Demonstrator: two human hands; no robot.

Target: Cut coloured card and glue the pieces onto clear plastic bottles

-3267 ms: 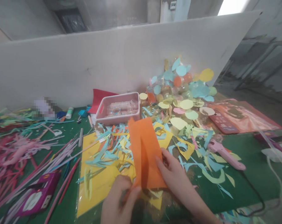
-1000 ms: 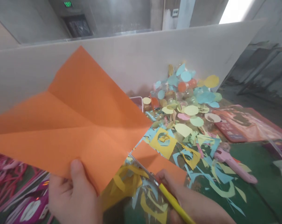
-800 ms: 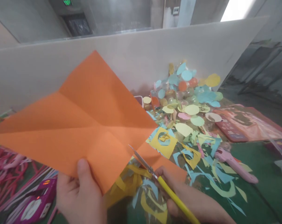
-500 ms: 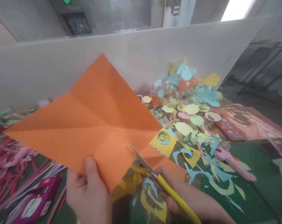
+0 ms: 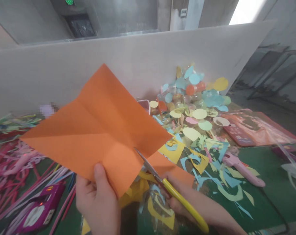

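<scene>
Creased orange paper (image 5: pixel 99 130) is raised in front of me, with my left hand (image 5: pixel 97 195) pinching its lower edge, thumb on top. Yellow-handled scissors (image 5: pixel 182 202) are gripped in my right hand (image 5: pixel 179 192). One scissor blade lies over the paper at its lower right side, inside a cut; the other blade is hidden behind the sheet. A second orange piece (image 5: pixel 173 169) rests on the table below, beside the right hand. Yellow paper scraps (image 5: pixel 160 209) lie beneath both hands.
Paper discs and clear bottles (image 5: pixel 199 98) pile up at back right. A pink glue gun (image 5: pixel 244 168) lies right, its cable trailing. At left are a purple device (image 5: pixel 41 209) and pink pipe cleaners (image 5: pixel 8 173). A white panel (image 5: pixel 138 62) stands behind.
The far left corner of the paper has moved right and the sheet bends more. My left hand has shifted slightly right. The scissors stay at nearly the same place in the cut.
</scene>
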